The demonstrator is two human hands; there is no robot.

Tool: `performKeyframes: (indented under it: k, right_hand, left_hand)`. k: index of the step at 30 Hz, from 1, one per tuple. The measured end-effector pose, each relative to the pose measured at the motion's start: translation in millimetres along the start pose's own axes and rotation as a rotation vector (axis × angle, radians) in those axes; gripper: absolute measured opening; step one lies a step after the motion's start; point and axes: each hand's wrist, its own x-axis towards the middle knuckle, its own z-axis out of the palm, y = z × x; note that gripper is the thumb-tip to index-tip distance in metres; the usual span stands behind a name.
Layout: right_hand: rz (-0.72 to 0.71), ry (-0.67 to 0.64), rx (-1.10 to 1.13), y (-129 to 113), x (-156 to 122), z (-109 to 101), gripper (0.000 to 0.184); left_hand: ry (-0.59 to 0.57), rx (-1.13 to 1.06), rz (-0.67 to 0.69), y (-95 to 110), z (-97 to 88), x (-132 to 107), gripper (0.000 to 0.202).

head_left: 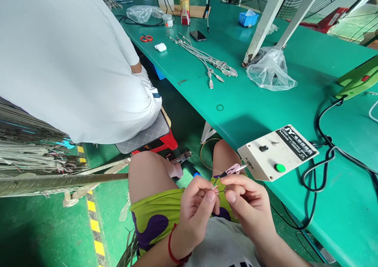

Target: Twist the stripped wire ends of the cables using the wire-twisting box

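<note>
My left hand [196,210] is closed in a pinch on thin wires [215,188], with red and white ends showing at the fingertips. Just to its right, my right hand [251,206] is also closed, its thumb and forefinger pinching a fine dark wire that spans the small gap between the hands. Beyond the fingers, a pink and black piece [232,170] sits at the metal shaft sticking out of a beige control box [256,160]. That box carries a black knob, a green button and a black label. Fingers partly hide the wires.
A person in white [73,62] sits at the left. Bundled cables [203,56], a phone [198,36], red scissors [146,38] and a bottle [184,7] lie or stand on the green table [189,89]. Black cords [325,145] and a green tool [358,78] are at the right.
</note>
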Motion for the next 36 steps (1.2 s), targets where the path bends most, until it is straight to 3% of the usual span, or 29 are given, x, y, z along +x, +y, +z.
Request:
performKeyframes:
  k: [4,10,21,29,36]
  right_hand:
    - [0.013,-0.03,-0.063,-9,-1,5,0.02]
    - [0.055,0.067,-0.121,-22,-4,18,0.017]
    - [0.216,-0.006,0.057,-5,-13,8,0.022]
    - [0.157,0.01,0.194,-18,-11,19,0.009]
    - [0.133,0.098,0.199,-11,-18,19,0.019]
  left_hand:
    - [-0.023,-0.032,-0.068,5,4.9,3,0.034]
    - [-0.029,0.042,-0.037,13,10.5,3,0.036]
    - [-0.181,-0.038,-0.084,4,4.2,-3,0.03]
    - [-0.19,0.061,-0.026,10,3.1,-1,0.027]
    - [-0.187,0.141,-0.001,11,2.3,0,0.024]
